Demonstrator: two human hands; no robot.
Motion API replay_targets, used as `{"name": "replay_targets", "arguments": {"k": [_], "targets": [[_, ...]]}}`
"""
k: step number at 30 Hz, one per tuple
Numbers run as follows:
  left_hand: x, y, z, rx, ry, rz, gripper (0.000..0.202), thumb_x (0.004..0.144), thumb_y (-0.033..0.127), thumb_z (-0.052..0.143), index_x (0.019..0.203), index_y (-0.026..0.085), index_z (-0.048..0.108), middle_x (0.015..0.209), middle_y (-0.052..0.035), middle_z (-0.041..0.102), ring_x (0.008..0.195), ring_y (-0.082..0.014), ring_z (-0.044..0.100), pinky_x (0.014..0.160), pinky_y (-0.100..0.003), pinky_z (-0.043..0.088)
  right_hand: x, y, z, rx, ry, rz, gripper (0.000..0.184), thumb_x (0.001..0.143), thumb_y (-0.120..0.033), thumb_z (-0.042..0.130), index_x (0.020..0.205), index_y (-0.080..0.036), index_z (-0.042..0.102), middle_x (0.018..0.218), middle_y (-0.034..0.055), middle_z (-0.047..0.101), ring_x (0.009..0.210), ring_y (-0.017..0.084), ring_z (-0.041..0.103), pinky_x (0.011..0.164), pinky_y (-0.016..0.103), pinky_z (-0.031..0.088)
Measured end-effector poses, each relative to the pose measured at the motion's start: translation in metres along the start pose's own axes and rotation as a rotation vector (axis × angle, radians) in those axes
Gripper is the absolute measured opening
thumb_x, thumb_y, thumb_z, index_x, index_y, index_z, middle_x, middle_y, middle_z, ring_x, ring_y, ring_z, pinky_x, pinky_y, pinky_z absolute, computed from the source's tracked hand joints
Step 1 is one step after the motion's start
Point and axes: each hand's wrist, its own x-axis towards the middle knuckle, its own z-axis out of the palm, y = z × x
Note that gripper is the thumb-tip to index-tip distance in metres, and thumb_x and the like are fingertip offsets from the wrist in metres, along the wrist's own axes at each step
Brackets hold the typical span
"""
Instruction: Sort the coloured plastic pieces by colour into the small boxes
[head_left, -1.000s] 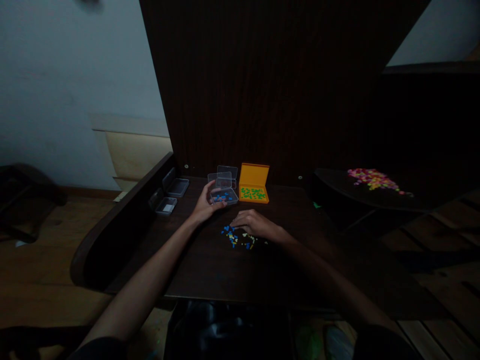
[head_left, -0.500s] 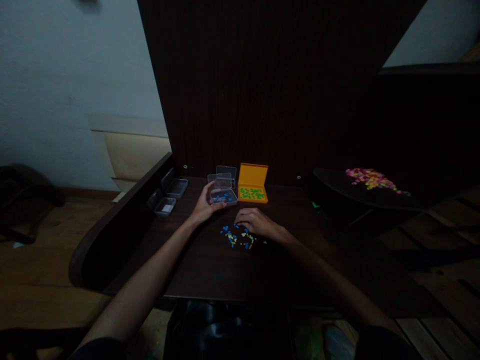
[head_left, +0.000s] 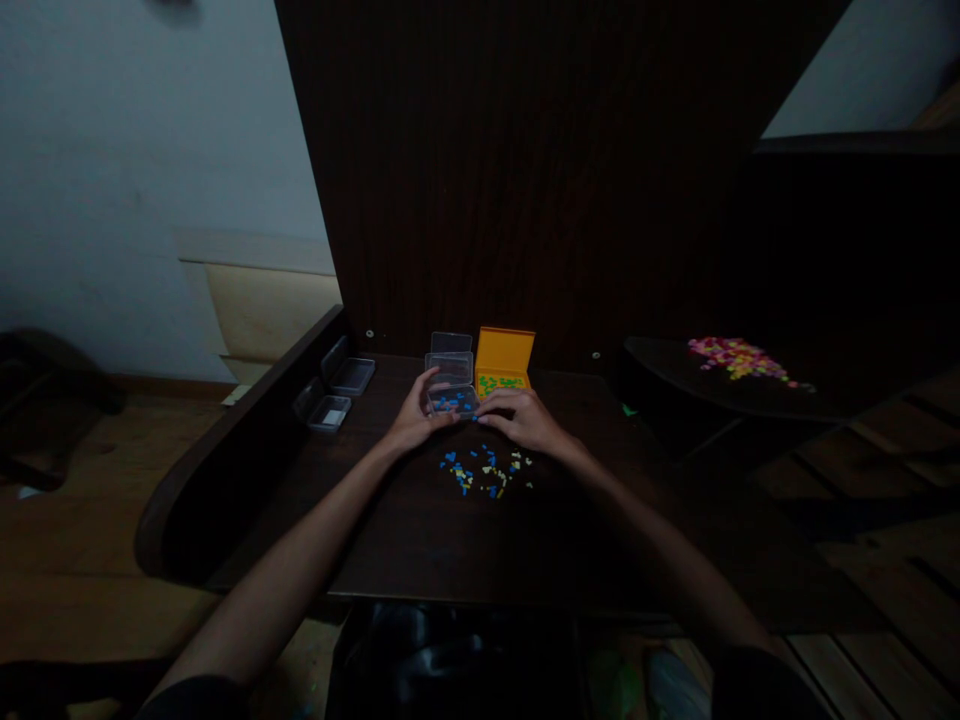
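Note:
A small clear plastic box (head_left: 453, 398) with blue pieces in it stands open on the dark table (head_left: 420, 540). My left hand (head_left: 414, 415) curls round its left side and grips it. My right hand (head_left: 523, 415) hovers at the box's right front corner with fingers pinched together; what they hold is too small to see. Just in front of both hands lies a scatter of small blue, yellow and white pieces (head_left: 484, 470).
An orange box (head_left: 504, 362) with green pieces stands open behind my right hand. Two more clear boxes (head_left: 341, 392) sit at the table's left edge. A pile of pink and yellow pieces (head_left: 739, 358) lies on a dark surface to the right. A dark panel rises behind.
My right hand has lifted off the scattered pieces and moved forward to the clear box's right corner. My left hand has stayed on the box.

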Motion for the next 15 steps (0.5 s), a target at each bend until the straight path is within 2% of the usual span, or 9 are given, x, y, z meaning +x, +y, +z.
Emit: {"name": "replay_targets", "arguments": {"k": [3,9,15], "targets": [[-0.003,-0.002,0.005,0.007,-0.048,-0.002,0.097,0.055,0.017,0.087,0.138,0.027,0.037,0.132,-0.0131,0.05,0.09,-0.0159,0.065,0.095,-0.047,0.05,0.007,0.0,-0.006,-0.029,0.017,0.039,0.011,0.084,-0.016,0.065,0.088,-0.019,0.075,0.089,0.0053,0.074,0.084,0.017,0.068,0.08,0.033,0.053],[-0.007,-0.004,0.012,-0.002,-0.14,0.003,0.097,0.058,0.019,0.086,0.14,0.03,0.036,0.134,-0.013,0.048,0.09,-0.0153,0.065,0.093,-0.046,0.052,0.013,0.008,-0.007,-0.084,-0.045,0.083,0.015,0.082,-0.01,0.065,0.089,-0.018,0.076,0.089,0.0068,0.075,0.082,0.018,0.068,0.079,0.034,0.052],[-0.009,-0.002,0.014,-0.008,-0.143,-0.005,0.096,0.058,0.02,0.087,0.14,0.03,0.037,0.134,-0.0129,0.048,0.091,-0.0168,0.066,0.093,-0.046,0.052,0.013,0.011,-0.007,-0.126,-0.077,0.099,0.021,0.082,-0.009,0.064,0.094,-0.019,0.077,0.095,0.0074,0.076,0.089,0.019,0.069,0.082,0.033,0.053]]}}
